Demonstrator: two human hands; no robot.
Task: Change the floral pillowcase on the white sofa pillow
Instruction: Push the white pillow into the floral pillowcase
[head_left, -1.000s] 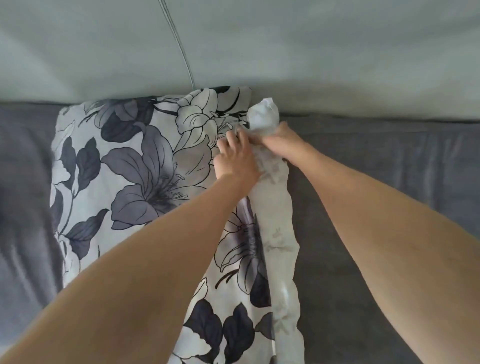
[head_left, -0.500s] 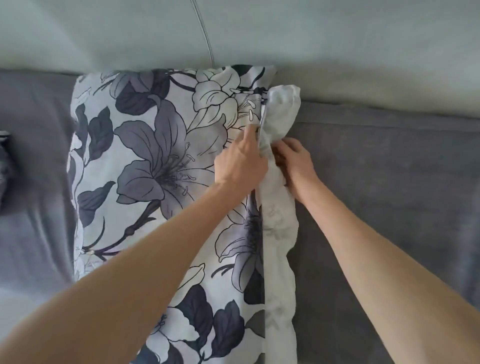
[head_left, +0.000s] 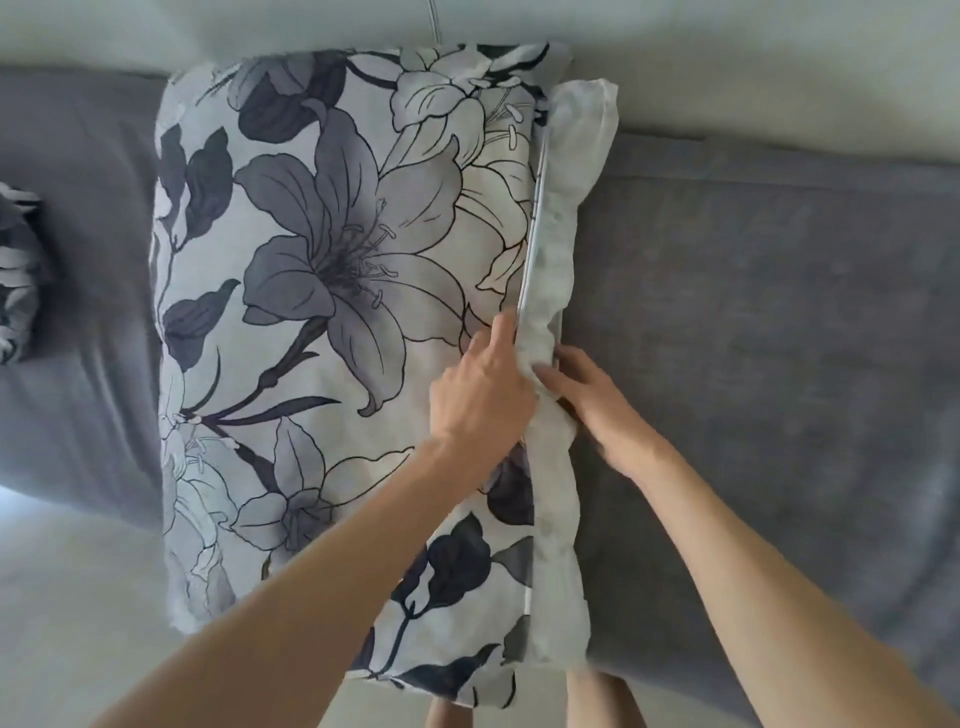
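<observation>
Both hands have slid down the pillow's open edge, from its top corner to about mid-frame. The left hand (head_left: 480, 387) pinches the zipper edge of the floral pillowcase (head_left: 322, 291), fingers curled at the seam. The right hand (head_left: 587, 397) grips the white pillow (head_left: 558, 244) bulging out beside it, pressing it in. The pillow lies across the grey sofa seat (head_left: 753, 338), filling the centre of the frame, its white strip showing top to bottom. More zipper line now shows above the hands, so I judge the opening is being worked along its length; whether it is closing or opening, I cannot tell.
</observation>
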